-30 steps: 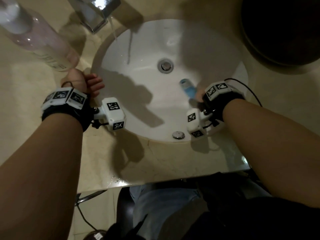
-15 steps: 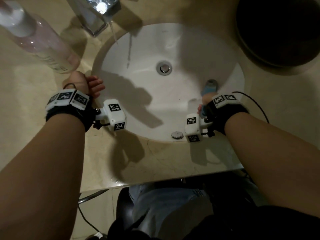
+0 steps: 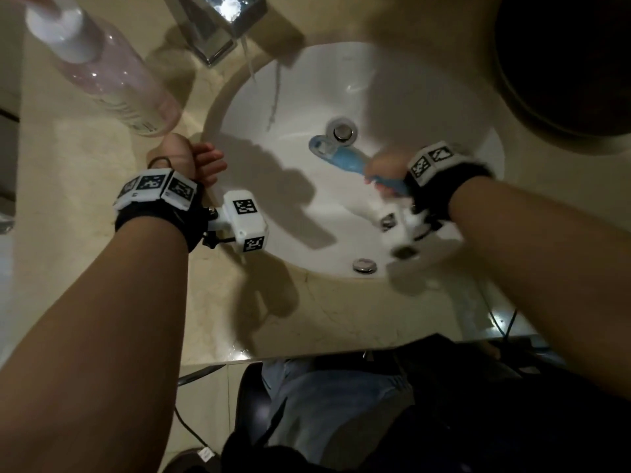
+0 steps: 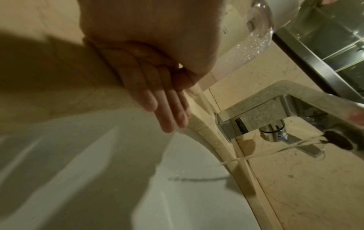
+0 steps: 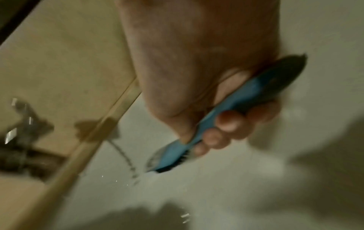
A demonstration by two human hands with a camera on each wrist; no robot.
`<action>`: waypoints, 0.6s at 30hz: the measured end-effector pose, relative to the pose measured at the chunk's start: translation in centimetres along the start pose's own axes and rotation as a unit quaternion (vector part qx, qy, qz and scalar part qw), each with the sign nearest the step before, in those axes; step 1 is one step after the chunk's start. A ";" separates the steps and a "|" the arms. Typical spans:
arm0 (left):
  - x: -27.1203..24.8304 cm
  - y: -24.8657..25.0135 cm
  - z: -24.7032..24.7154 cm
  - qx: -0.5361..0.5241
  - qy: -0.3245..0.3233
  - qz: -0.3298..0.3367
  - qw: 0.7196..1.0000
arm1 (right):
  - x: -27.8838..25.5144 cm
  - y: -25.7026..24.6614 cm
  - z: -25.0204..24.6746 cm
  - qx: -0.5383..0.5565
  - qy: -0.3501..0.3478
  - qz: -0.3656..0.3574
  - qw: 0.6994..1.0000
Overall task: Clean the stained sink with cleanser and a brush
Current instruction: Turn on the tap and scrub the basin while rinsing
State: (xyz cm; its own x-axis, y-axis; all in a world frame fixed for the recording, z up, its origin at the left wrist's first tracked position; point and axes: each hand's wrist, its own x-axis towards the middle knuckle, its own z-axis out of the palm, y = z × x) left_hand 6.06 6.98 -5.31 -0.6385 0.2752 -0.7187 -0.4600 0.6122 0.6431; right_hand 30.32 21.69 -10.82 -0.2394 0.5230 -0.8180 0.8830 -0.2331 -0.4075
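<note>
The brush [image 3: 345, 158] has swept leftward to beside the drain [image 3: 342, 132].

Brush [image 3: 336, 158] in sink [image 3: 392, 107], beside drain [image 3: 342, 132]; bottle [image 3: 102, 70] left of faucet [image 3: 218, 22].

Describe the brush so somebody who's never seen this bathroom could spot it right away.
Find the white sink set in the beige counter. Inside the basin, beside the metal drain, the right hand grips the brush. It is the only blue thing there.
</note>
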 end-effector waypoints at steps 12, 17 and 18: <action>1.5 -0.2 -0.2 0.020 -0.016 0.005 1.000 | 3.4 0.7 -6.9 -0.554 -0.040 0.003 0.832; 1.6 -0.1 0.0 -0.001 -0.022 -0.004 1.000 | 4.9 -2.4 -7.9 -0.614 0.044 -0.003 0.788; 1.8 -0.1 0.0 -0.006 -0.023 -0.004 1.000 | 3.1 -3.5 -7.4 -0.622 0.070 -0.027 0.780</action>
State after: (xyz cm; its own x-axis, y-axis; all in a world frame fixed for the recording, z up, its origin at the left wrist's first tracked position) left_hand 4.99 7.43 -6.64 -0.6053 0.3041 -0.7356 -0.4728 0.6062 0.6396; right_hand 29.45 30.24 -8.89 -0.3201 0.6086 -0.7261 0.6031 0.7219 0.3392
